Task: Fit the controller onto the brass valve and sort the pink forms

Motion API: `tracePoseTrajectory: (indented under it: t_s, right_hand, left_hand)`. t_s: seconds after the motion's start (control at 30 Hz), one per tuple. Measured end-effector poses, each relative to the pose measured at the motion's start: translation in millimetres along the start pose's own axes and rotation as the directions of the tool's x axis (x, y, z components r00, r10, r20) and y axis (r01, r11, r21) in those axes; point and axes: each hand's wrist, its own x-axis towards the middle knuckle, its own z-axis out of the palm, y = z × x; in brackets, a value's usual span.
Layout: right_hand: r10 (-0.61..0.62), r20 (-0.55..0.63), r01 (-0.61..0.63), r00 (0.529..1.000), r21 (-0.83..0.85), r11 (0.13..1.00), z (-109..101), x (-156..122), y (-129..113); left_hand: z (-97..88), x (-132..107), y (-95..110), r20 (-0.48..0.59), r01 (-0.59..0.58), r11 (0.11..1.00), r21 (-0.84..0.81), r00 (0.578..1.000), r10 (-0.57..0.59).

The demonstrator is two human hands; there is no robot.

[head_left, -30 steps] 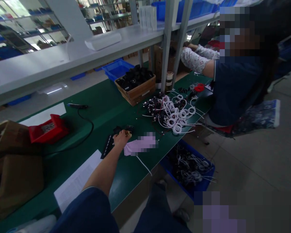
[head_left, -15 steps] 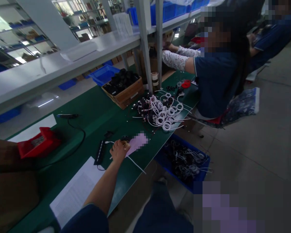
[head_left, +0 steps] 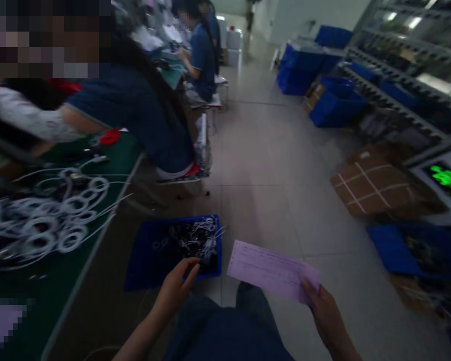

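My right hand (head_left: 325, 303) pinches the right end of a pink paper slip (head_left: 272, 271), which has lines of writing on it. The slip is held out above the floor in front of my legs. To the left, my left hand (head_left: 182, 281) is in the air with nothing in it, its thumb and fingers slightly apart. Just beyond that hand a blue bin (head_left: 143, 260) sits low beside the table, with white cables and dark parts (head_left: 195, 240) inside. Another pink paper (head_left: 3, 326), partly blurred out, lies on the green table (head_left: 71, 281).
Coiled white cables (head_left: 56, 220) are heaped on the table at left. A co-worker (head_left: 146, 110) sits beyond them on a chair. On the right stand a strapped cardboard box (head_left: 376, 180), blue crates (head_left: 334, 100) and a shelf rack (head_left: 398, 90). Tiled floor (head_left: 259, 150) runs between.
The view has swung right, away from the table. My left hand has left the tape roll and the pink paper there. My right hand now shows, holding a pink slip.
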Motion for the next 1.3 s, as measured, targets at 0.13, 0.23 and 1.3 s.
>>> tracePoseTrajectory:
  t_s: [0.13, 0.23, 1.3]
  right_hand:
    - [-0.015, 0.051, 0.003, 0.999, 0.226, 0.974, -29.4, 31.7, -32.0]
    - [-0.061, 0.072, 0.037, 0.996, 0.292, 0.956, -55.6, 58.8, -52.3]
    - [-0.113, 0.079, 0.074, 0.99, 0.389, 0.918, -159.1, 603.4, -377.8]
  left_hand:
    - [48.0, 41.7, 91.3, 0.198, 0.061, 0.983, -0.171, 0.98, -0.026]
    - [72.6, 63.6, 138.8, 0.251, 0.154, 0.946, -0.284, 0.964, -0.081]
    - [137.2, 622.7, 478.4, 0.265, 0.312, 0.811, -0.494, 0.943, -0.201]
